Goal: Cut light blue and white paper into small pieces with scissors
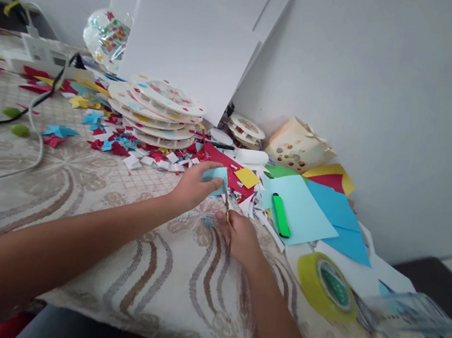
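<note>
My left hand (196, 186) pinches a small piece of light blue paper (218, 177) between thumb and fingers. My right hand (240, 234) is closed around a pair of scissors (226, 203), whose blades reach up to the right edge of that paper. Thin light blue paper strips (207, 220) lie on the tablecloth just below the hands. Past the paper are a yellow paper square (246, 177) and red paper (216, 154). Most of the scissor handles are hidden by my right hand.
Light blue sheets (310, 210) bear a green cutter (281, 216). Yellow tape (325, 285) stands at the right. Stacked white spools (161, 114) sit among paper scraps and stars (60, 131). Cables (40, 142) cross the left side. White boards (193, 29) lean against the wall.
</note>
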The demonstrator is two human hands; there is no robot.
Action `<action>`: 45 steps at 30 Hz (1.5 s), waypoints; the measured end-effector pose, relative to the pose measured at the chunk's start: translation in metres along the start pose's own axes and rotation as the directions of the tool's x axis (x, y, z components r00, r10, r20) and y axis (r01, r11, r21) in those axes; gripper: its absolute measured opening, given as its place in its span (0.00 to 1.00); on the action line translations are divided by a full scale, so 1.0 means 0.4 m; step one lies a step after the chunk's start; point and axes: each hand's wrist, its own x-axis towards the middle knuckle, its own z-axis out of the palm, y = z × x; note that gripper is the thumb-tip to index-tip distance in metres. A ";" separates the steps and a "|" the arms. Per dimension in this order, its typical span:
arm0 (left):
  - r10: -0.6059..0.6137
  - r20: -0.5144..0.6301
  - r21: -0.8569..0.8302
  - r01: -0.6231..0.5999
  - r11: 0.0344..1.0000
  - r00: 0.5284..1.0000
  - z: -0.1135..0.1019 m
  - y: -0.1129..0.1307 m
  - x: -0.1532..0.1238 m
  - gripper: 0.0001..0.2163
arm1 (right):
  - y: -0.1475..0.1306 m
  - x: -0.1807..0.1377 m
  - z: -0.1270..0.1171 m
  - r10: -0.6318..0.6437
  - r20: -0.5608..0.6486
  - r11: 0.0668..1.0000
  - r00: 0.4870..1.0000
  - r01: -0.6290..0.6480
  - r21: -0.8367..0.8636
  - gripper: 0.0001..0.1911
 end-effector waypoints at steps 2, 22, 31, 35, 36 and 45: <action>-0.013 0.004 -0.017 0.013 1.000 1.000 0.001 -0.001 0.000 0.18 | 0.000 0.000 0.000 0.003 -0.006 1.000 1.000 -0.003 -0.001 0.27; -0.044 0.005 -0.048 0.044 0.998 0.999 0.004 -0.007 0.002 0.19 | 0.003 0.004 0.005 -0.006 -0.032 0.999 0.999 0.005 -0.043 0.24; -0.035 -0.001 -0.058 0.035 0.998 0.999 0.005 -0.006 0.005 0.18 | 0.008 0.006 0.008 -0.023 -0.040 0.999 0.999 0.022 -0.029 0.25; -0.037 0.003 -0.064 0.037 0.997 0.999 0.005 -0.008 0.006 0.18 | 0.010 0.009 0.008 -0.001 -0.031 1.000 1.000 0.000 -0.021 0.26; -0.036 0.005 -0.067 0.037 0.997 0.999 0.004 -0.008 0.006 0.18 | 0.010 0.010 0.007 0.005 -0.031 1.000 1.000 -0.005 -0.018 0.26; -0.084 -0.046 -0.186 0.074 0.980 0.995 -0.007 -0.005 0.014 0.20 | 0.015 0.010 0.017 0.001 -0.059 0.978 0.998 0.012 0.207 0.25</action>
